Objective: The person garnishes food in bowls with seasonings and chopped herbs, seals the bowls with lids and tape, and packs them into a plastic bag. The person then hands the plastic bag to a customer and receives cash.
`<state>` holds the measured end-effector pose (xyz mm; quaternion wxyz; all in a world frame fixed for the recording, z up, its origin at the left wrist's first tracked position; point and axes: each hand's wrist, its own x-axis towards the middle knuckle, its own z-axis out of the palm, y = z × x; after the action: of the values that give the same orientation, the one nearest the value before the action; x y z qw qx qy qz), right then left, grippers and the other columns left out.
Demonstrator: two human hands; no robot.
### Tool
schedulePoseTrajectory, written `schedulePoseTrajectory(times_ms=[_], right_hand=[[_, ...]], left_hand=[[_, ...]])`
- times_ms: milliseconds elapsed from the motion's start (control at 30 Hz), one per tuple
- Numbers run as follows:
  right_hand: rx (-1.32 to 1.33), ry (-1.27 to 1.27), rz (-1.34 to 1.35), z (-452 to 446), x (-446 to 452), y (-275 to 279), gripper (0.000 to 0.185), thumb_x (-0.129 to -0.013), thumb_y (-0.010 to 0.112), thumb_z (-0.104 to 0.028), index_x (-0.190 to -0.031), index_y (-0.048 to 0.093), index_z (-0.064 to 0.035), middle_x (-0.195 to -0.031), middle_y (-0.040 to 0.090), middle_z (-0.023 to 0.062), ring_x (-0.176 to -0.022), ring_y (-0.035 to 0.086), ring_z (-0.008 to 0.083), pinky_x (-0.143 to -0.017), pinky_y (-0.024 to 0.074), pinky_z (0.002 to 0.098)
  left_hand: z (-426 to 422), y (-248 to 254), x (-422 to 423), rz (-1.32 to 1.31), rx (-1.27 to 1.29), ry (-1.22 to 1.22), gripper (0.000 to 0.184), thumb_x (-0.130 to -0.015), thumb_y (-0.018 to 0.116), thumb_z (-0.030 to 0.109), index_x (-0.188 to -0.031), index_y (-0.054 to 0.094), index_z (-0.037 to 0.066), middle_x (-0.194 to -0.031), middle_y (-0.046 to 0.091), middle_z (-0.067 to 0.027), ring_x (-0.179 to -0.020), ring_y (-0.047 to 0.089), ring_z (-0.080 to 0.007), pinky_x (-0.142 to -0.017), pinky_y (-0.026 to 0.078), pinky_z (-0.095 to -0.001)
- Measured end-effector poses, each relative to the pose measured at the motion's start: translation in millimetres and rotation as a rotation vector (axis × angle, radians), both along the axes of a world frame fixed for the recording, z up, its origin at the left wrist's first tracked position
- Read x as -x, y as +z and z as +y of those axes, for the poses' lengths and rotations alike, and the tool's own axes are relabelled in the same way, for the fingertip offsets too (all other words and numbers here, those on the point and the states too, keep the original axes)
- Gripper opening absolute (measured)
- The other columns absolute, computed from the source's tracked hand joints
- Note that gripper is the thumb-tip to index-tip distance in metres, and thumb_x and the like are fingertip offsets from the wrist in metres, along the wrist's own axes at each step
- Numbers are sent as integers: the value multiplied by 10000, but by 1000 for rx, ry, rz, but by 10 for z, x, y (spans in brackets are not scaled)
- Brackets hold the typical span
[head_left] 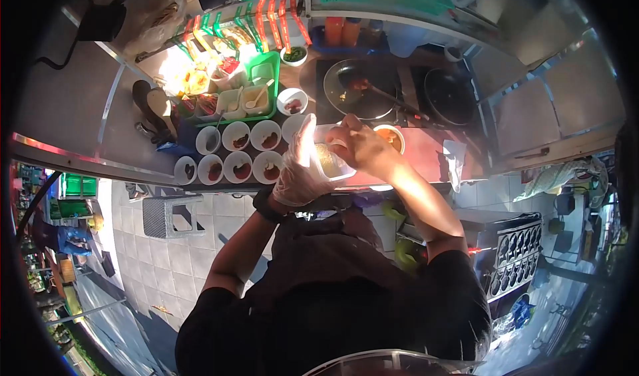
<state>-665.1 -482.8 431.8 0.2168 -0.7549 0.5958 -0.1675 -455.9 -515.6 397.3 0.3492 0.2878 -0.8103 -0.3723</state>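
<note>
My left hand wears a clear plastic glove and rests against the left side of a clear plastic container, its thumb pointing up. Pale yellowish food lies inside the container. My right hand is bare and sits over the container's upper right part, fingers bent; what they hold, if anything, is hidden. Behind my right hand is a white bowl of orange-brown food. Left of my gloved hand stand several white bowls with dark red contents, among them one bowl close to the glove.
A pan with a ladle in it sits on the stove, and a second pan is to its right. A green tray with containers stands at the back left. Hanging sachets are above. The counter's front edge runs before my body.
</note>
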Motion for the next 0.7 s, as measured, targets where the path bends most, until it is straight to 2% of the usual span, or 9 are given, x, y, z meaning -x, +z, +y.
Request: schedulePoseTrajectory(times_ms=[67, 100, 200, 267, 333, 400, 500, 600, 700], right_hand=[[-58, -88, 22, 145, -29, 36, 216, -972, 705, -204, -1168, 747, -124, -1260, 551, 197, -1138, 658, 381, -1010, 552, 458], [130, -88, -5, 249, -26, 22, 119, -961, 702, -148, -1045, 762, -90, -1280, 551, 179, -1155, 654, 351, -976, 568, 445], [289, -82, -10, 460, 51, 116, 76, -862, 715, -80, -918, 759, -55, -1123, 626, 139, -1130, 664, 301, -896, 587, 441], [269, -99, 16, 554, 114, 141, 115, -825, 693, -67, -916, 762, -64, -1008, 654, 127, -1081, 676, 305, -896, 582, 424], [319, -28, 35, 597, 160, 143, 138, -814, 672, -63, -916, 764, -72, -988, 672, 119, -1044, 682, 301, -912, 579, 410], [348, -22, 41, 613, 174, 95, 145, -816, 673, -63, -927, 765, -75, -965, 682, 125, -1038, 679, 298, -923, 575, 407], [395, 66, 14, 617, 214, -41, 152, -801, 711, -46, -936, 778, -72, -963, 710, 120, -1028, 671, 307, -953, 553, 416], [73, -78, -259, 658, 311, -46, 141, -830, 723, -39, -956, 784, -58, -982, 726, 129, -1016, 678, 319, -935, 550, 418], [5, -120, -437, 564, 526, -108, 113, -887, 731, -62, -979, 795, -44, -970, 756, 153, -951, 719, 307, -883, 558, 395]], left_hand=[[82, -82, 1, -2, 49, -57, 1381, -624, 1014, 457, -1615, 216, -79, -1576, 427, -270, -1448, 479, -376, -1181, 425, -481], [96, -125, 6, 9, 129, -81, 1379, -610, 1021, 454, -1609, 235, -80, -1569, 441, -263, -1436, 492, -372, -1174, 434, -480], [113, -234, 2, 56, 124, -154, 1368, -605, 1025, 442, -1602, 249, -80, -1556, 453, -261, -1418, 512, -369, -1181, 430, -471], [154, -162, 3, 28, -22, -203, 1363, -599, 1029, 426, -1605, 252, -66, -1544, 457, -257, -1414, 514, -365, -1182, 428, -471], [214, -175, 33, 167, -395, -314, 1339, -634, 995, 231, -1644, 153, -25, -1612, 375, -203, -1494, 404, -308, -1221, 376, -413], [194, -309, 66, 177, -368, -342, 1363, -622, 995, 206, -1653, 129, -5, -1626, 357, -188, -1486, 414, -303, -1223, 379, -420], [206, -351, 76, -48, 152, -353, 1376, -620, 1003, 230, -1656, 128, -5, -1629, 345, -199, -1483, 417, -303, -1229, 375, -430], [271, -328, 100, -25, -42, -294, 1375, -627, 1008, 270, -1653, 135, -5, -1632, 342, -211, -1485, 419, -313, -1226, 382, -444], [227, -423, 88, 68, -110, -299, 1381, -669, 995, 391, -1658, 114, 3, -1616, 324, -251, -1457, 469, -348, -1197, 424, -480]])
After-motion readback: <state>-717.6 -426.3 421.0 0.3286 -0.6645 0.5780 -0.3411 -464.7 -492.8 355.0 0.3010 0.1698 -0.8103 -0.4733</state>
